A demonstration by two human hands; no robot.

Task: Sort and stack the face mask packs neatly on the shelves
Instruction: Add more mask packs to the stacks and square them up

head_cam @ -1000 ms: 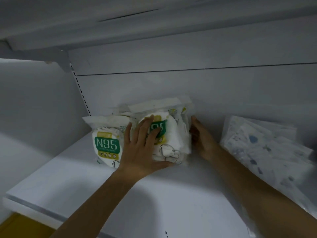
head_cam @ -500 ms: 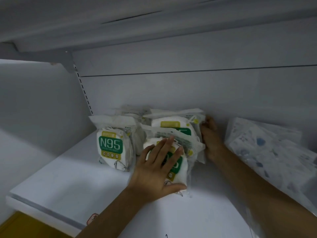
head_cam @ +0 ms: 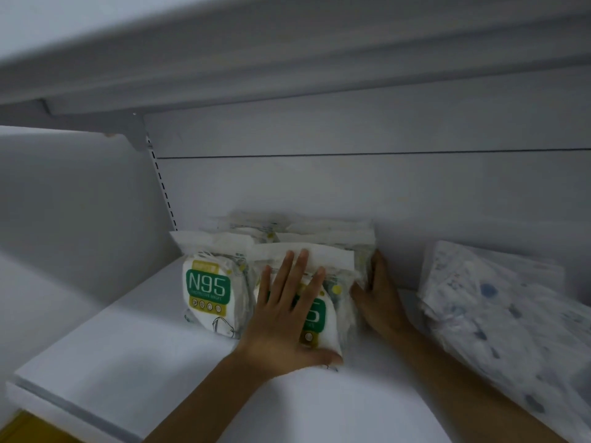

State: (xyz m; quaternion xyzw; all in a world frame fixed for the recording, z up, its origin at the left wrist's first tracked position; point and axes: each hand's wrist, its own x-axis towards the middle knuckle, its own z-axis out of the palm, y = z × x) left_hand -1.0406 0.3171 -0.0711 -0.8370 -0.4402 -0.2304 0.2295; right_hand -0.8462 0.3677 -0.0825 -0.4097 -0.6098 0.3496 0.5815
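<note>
On shelf (head_cam: 128, 353): front N95 pack (head_cam: 323, 318) now upright; L hand (head_cam: 281, 321) flat, R hand (head_cam: 380, 298) flat alongside.

We see a slotted upright (head_cam: 163, 183) at the upper left, beside the grey back panel (head_cam: 351, 187). A yellow surface (head_cam: 22, 430) shows at the lower left corner.

White shelf (head_cam: 134, 372) with white back panel; another shelf sits above it. N95 mask packs (head_cam: 208, 289) stand upright in two rows at the back left, touching each other. A stack of blue-patterned mask packs (head_cam: 499, 318) leans against the back panel, right side, apart from the N95 group.
</note>
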